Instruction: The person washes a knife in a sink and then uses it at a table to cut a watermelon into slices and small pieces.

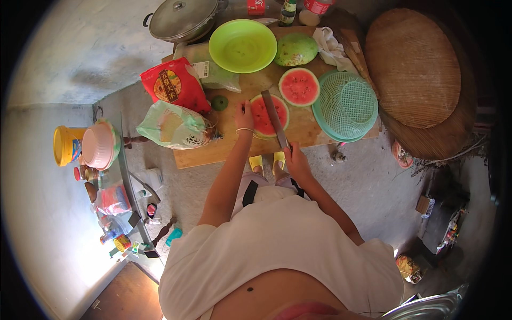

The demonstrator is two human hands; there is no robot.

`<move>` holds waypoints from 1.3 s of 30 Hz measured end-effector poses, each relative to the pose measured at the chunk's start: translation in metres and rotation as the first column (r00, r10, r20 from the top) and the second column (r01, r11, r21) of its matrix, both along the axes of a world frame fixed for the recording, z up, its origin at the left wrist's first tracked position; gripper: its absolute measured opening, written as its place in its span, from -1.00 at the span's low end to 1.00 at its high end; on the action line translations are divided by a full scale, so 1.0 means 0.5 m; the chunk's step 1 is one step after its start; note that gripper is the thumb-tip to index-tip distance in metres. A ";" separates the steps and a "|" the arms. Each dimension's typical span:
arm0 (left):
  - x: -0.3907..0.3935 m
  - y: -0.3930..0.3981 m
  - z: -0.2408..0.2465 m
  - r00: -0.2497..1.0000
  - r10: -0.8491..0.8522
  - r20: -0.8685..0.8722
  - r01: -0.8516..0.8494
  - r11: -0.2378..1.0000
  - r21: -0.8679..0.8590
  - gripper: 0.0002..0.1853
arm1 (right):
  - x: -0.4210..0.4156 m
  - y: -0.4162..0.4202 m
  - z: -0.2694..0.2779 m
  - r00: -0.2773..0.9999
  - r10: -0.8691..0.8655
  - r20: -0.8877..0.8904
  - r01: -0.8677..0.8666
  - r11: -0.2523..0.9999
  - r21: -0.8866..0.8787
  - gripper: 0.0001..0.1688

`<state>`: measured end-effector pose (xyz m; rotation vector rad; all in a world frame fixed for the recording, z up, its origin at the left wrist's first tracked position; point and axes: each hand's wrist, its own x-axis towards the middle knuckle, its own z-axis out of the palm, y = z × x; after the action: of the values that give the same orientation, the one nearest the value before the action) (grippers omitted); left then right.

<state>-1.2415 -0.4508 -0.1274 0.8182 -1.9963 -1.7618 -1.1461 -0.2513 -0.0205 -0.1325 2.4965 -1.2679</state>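
My right hand [298, 162] grips the handle of a broad-bladed kitchen knife [273, 114]. Its blade lies across the red cut face of a watermelon half [262, 116], slanting up to the left. At that half's left edge is my left hand [244, 117], fingers curled together; whether it presses on the rind or pinches something small is unclear. Another watermelon piece [299, 87], cut face up, sits just beyond to the right. A small round green rind slice [219, 103] lies on the wooden tabletop [232, 148] left of my left hand.
A lime-green basin [243, 46] and a whole green melon [297, 49] stand at the back. Teal plastic baskets [345, 106] sit at the right. A red rice bag [175, 86] and a pale green plastic bag [174, 125] crowd the left. A lidded pan [182, 18] is farther back.
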 end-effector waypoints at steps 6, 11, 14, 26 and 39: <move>0.000 0.001 -0.008 1.000 -0.015 -0.012 0.015 1.000 0.001 -0.68 | -0.018 -0.011 -0.018 0.999 0.043 0.023 -0.044 0.998 0.054 -0.69; -0.001 -0.004 -0.027 1.000 0.010 -0.020 -0.012 0.994 -0.106 -0.73 | -0.051 -0.026 -0.036 0.992 0.113 -0.056 -0.110 0.993 0.052 -0.69; -0.003 -0.007 -0.020 0.999 -0.014 -0.030 0.009 0.990 -0.138 -0.74 | -0.080 -0.044 -0.060 0.986 0.106 -0.129 -0.101 0.994 0.043 -0.67; 0.020 0.012 -0.033 0.998 -0.048 0.034 0.054 0.978 -0.199 -0.74 | -0.078 -0.032 -0.066 0.969 0.141 0.203 -0.161 0.983 0.086 -0.58; 0.007 -0.003 -0.033 0.996 -0.006 0.094 0.004 1.000 0.020 -0.67 | -0.070 -0.044 -0.060 0.994 0.101 -0.049 -0.096 0.992 0.082 -0.64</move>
<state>-1.2378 -0.4524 -0.1440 0.9193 -2.0444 -1.7788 -1.1814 -0.2733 -0.0506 -0.2702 2.5468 -1.1387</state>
